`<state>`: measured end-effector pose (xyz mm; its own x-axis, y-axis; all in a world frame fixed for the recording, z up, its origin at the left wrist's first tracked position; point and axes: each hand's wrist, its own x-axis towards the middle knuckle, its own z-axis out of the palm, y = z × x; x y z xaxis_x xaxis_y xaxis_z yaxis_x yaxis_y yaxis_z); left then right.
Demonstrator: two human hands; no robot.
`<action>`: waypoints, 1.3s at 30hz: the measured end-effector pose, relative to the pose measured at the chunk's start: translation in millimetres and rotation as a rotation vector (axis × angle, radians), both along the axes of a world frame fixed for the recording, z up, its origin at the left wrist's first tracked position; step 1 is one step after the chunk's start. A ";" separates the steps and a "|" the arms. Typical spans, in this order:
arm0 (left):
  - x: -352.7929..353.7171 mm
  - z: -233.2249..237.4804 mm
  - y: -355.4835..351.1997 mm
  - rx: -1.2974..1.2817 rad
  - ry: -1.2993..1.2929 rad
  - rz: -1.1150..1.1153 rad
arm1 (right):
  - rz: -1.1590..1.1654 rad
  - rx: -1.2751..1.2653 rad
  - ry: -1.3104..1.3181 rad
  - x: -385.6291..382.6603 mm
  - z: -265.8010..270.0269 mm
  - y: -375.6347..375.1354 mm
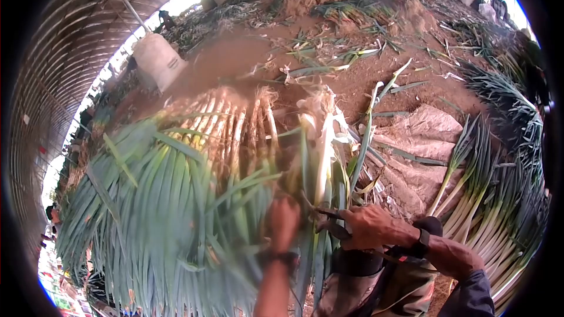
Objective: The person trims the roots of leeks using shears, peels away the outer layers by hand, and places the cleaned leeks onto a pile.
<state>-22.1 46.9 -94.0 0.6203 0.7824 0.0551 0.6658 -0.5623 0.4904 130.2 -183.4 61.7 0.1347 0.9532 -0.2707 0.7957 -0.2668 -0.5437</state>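
Observation:
My left hand (282, 222) is smeared by motion over the leaves of the long green onions, near the middle of the view. Its fingers do not show clearly. My right hand (371, 228) is closed around a black hand tool (332, 213) with a narrow tip, which points left toward my left hand. Just beyond the tip stands a pale green onion stalk (324, 167), with loose skin at its root end. Left of it lies a broad pile of green onions (158, 199), roots away from me and leaves toward me.
Cleaned green onions (482, 223) lie at the right, beside a crumpled tan sack (426, 141). A white sack (157, 61) stands on the brown soil (235, 53) at the back left. Leaf scraps and more onion heaps (364, 9) lie farther off.

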 end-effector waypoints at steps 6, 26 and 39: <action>12.8 37.5 7.5 -0.219 0.171 -0.018 | -0.002 0.020 0.009 -3.3 -2.0 -1.1; -25.4 65.5 -9.7 -0.099 -0.054 0.066 | -0.069 0.161 0.358 -7.8 24.0 -29.3; -21.4 57.9 -23.2 -0.130 0.039 0.063 | -0.027 0.082 0.140 -20.5 29.9 -13.6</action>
